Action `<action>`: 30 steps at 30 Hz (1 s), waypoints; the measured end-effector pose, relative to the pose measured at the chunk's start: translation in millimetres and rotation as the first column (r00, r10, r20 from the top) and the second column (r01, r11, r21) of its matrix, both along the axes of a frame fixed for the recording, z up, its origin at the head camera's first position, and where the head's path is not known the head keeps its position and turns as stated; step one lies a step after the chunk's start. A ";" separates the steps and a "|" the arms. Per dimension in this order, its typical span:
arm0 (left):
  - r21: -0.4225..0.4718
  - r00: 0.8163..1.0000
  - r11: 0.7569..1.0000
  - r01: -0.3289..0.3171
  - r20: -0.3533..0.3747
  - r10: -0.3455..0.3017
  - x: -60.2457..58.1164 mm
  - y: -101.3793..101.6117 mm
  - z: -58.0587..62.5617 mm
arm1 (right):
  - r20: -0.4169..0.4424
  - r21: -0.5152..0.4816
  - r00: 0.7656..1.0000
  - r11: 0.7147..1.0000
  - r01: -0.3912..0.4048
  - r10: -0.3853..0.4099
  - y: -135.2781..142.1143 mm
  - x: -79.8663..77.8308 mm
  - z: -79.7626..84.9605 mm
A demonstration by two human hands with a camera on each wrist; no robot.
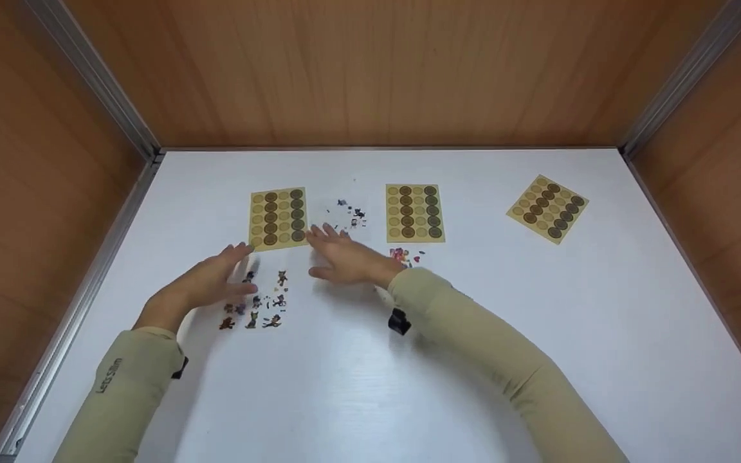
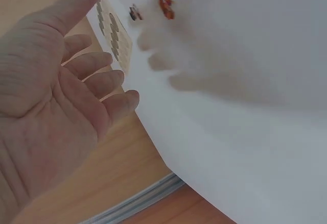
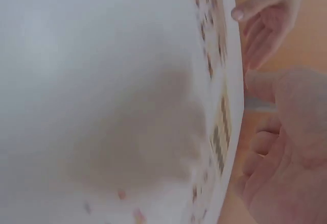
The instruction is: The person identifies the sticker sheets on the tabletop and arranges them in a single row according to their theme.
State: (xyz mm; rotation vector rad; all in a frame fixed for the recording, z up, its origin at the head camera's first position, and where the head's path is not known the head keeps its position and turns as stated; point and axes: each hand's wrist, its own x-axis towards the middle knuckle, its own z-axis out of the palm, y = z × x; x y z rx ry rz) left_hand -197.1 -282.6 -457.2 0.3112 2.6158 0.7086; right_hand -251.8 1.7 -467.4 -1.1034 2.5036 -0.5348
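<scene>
The left sheet (image 1: 283, 217), printed with circles, is lying flat on the white table (image 1: 357, 386), at ten o'clock from the table's middle. Its circles are facing up, presumably so that every one is showing. The left hand (image 1: 205, 281) is hovering by the sheet's seven o'clock corner; the right hand (image 1: 348, 260) is hanging by its four o'clock edge. Both grips are standing released: the fingers are extending loosely and holding nothing. Whether any fingertip is touching the paper, the views are not showing. The hands are flanking the sheet, probably to be covering it from two sides.

The sheet's long axis is apparently running from twelve to six o'clock, its alternating pale and dark columns following that line. The middle sheet (image 1: 412, 214) is sharing much the same alignment, while the right sheet (image 1: 547, 209) is lying askew, its columns pointing toward one o'clock.

Small animal figures (image 1: 256, 301) are lying at six o'clock from the left sheet, dark pieces (image 1: 359, 213) at three o'clock, and bright pieces (image 1: 399, 254) at six o'clock from the middle sheet, presumably sitting apart for sorting.
</scene>
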 end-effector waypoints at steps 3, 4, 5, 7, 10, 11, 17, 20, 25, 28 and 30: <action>-0.020 1.000 1.000 0.020 -0.001 -0.020 -14.9 19.2 6.9 | 0.027 -0.005 1.000 1.000 -0.011 0.011 18.0 -22.2 4.2; -0.030 0.999 0.999 0.035 -0.003 -0.035 -19.7 25.4 8.8 | 0.048 -0.007 0.999 1.000 -0.011 0.011 25.0 -29.1 4.0; -0.037 0.999 0.998 0.051 -0.002 -0.051 -24.3 31.5 10.5 | 0.066 -0.008 0.998 1.000 -0.008 0.008 32.0 -35.9 3.2; -0.053 0.996 0.995 0.090 -0.009 -0.090 -33.1 42.4 12.7 | 0.094 -0.009 0.995 1.000 0.010 -0.009 46.4 -48.2 0.5; -0.053 0.992 0.990 0.129 -0.008 -0.129 -45.6 54.6 12.0 | 0.098 -0.001 0.993 0.998 0.066 -0.066 66.4 -62.2 -5.3; -0.047 0.991 0.990 0.136 -0.008 -0.137 -49.8 57.5 10.3 | 0.096 0.000 0.992 0.996 0.087 -0.087 71.8 -65.6 -7.4; -0.115 0.989 0.983 0.140 -0.035 -0.145 -75.5 68.8 -7.7 | 0.183 -0.030 0.964 0.979 0.203 -0.195 89.4 -76.9 -16.1; -0.120 0.991 0.986 0.119 -0.046 -0.125 -86.9 73.5 -15.7 | 0.185 -0.031 0.959 0.974 0.224 -0.215 89.8 -78.8 -19.0; -0.097 0.997 0.993 0.065 -0.023 -0.067 -98.3 80.3 -27.2 | 0.079 0.027 0.978 0.981 0.192 -0.194 82.0 -77.7 -29.7; -0.106 0.999 0.993 0.048 -0.017 -0.050 -103.3 85.1 -29.8 | 0.008 0.052 0.983 0.981 0.185 -0.186 77.1 -75.5 -34.7; -0.104 0.999 0.994 0.044 -0.016 -0.046 -105.4 87.8 -30.4 | -0.041 0.055 0.982 0.981 0.186 -0.184 74.7 -74.6 -37.0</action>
